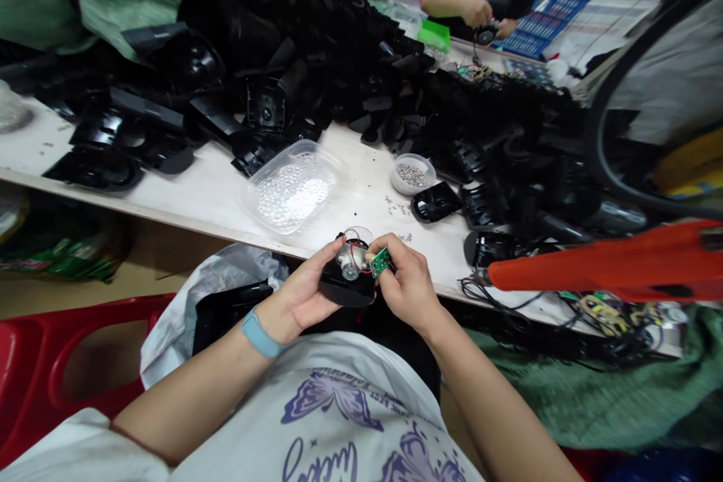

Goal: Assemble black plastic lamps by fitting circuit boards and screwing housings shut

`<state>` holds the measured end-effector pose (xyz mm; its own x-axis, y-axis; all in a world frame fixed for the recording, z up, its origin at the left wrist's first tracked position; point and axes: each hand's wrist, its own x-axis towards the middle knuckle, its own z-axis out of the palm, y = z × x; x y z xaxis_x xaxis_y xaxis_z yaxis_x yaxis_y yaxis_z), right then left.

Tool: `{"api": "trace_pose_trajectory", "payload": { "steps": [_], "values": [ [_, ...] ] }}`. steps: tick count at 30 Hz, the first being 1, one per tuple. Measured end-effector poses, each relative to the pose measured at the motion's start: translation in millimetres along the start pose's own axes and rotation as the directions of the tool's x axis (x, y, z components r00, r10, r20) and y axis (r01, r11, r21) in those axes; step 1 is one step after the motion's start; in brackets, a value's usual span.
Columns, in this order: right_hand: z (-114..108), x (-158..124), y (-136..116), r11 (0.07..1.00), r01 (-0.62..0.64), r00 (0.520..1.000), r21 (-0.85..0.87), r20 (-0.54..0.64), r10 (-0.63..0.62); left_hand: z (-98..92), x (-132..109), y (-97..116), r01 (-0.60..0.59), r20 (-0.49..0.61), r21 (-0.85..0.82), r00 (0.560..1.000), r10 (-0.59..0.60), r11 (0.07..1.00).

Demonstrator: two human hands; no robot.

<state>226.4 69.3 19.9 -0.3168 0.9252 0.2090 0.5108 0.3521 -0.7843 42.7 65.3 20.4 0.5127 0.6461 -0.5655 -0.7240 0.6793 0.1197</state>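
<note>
My left hand point(308, 290) cups a round black plastic housing point(346, 288) from the left and below, just in front of the table edge. Inside the housing sits a grey round part with red wires. My right hand point(407, 282) pinches a small green circuit board point(380, 261) at the housing's right rim, the wires running to it. A blue band is on my left wrist.
A clear tub of small clear beads point(294, 194) and a small dish of screws point(413, 174) stand on the white table point(208, 192). Black plastic parts point(316, 68) are heaped behind. An orange tool point(604, 263) lies at right. Another person's hands point(480, 15) work across the table.
</note>
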Motion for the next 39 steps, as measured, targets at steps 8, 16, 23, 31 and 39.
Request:
{"api": "trace_pose_trajectory", "payload": {
  "steps": [8, 16, 23, 31, 39],
  "values": [
    [-2, -3, 1, 0.997, -0.017, 1.0, 0.08, 0.008, 0.016, -6.3, 0, -4, -0.014, 0.001, 0.03, 1.0, 0.014, 0.999],
    [5, -11, 1, 0.982, -0.086, 0.996, 0.171, -0.019, 0.09, -5.4, -2, -9, -0.003, 0.035, 0.032, 0.999, 0.002, 0.999],
    [-1, -4, 3, 0.953, -0.195, 0.981, 0.23, 0.052, 0.188, 3.2, 0, -5, 0.035, 0.018, 0.018, 0.999, -0.035, 0.999],
    [-13, 4, -4, 0.965, -0.237, 0.963, 0.108, 0.153, 0.22, 4.7, 0, -1, 0.02, -0.059, 0.098, 0.998, -0.015, 0.995],
    [-4, -3, -2, 0.951, -0.219, 0.975, 0.218, 0.073, 0.208, 6.1, 0, -1, 0.055, -0.026, 0.064, 0.998, -0.053, 0.996]
  ]
}}
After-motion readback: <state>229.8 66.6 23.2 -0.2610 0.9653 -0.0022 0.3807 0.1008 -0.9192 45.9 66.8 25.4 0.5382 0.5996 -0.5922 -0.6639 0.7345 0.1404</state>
